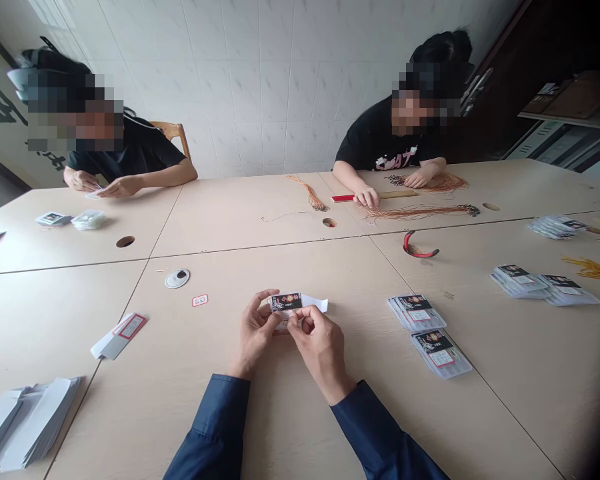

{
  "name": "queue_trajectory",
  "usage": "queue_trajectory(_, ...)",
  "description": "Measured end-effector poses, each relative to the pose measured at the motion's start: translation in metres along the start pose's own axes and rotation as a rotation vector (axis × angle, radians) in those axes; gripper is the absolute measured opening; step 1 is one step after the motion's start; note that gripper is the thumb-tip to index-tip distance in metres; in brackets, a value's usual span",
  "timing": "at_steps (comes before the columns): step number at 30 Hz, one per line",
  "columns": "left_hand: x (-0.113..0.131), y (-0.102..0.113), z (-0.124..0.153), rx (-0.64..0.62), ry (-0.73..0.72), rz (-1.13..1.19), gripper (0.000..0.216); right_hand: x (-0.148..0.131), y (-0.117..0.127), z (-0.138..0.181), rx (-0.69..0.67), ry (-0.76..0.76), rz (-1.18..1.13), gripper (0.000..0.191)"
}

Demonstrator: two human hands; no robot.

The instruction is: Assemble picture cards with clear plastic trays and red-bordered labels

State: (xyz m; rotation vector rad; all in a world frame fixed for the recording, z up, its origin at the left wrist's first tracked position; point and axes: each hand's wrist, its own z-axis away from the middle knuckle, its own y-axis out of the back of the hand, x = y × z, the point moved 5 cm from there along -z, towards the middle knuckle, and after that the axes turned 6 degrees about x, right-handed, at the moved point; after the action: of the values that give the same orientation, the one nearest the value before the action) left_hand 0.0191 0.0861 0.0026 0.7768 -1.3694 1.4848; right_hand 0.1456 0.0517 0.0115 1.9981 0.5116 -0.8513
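Observation:
Both my hands are close together above the pale wooden table (220,400). My left hand (255,333) and my right hand (320,347) pinch a small printed card (285,303) with a black and red label. A white paper flap (316,303) sticks out to its right, and my fingers hide the card's lower part. To my right lie two stacks of packaged printed cards (417,312) (441,353). On my left, a white paper sleeve with a red-bordered label (119,335) rests on the table, and a small red-bordered tag (200,301) lies nearer my hands.
A pile of white paper sleeves (30,423) sits at the near left. A round grey disc (177,278) and a red strap (415,247) lie on the table. Two seated co-workers (95,153) (405,127) handle small items and orange cords (420,211) across the table.

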Motion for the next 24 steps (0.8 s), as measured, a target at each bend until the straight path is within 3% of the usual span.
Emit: queue_trajectory(24,-0.0017,0.0007,-0.0009,-0.003,-0.041,-0.018,0.046,-0.0048,0.0013,0.0,-0.001,0.063,0.004,0.023)
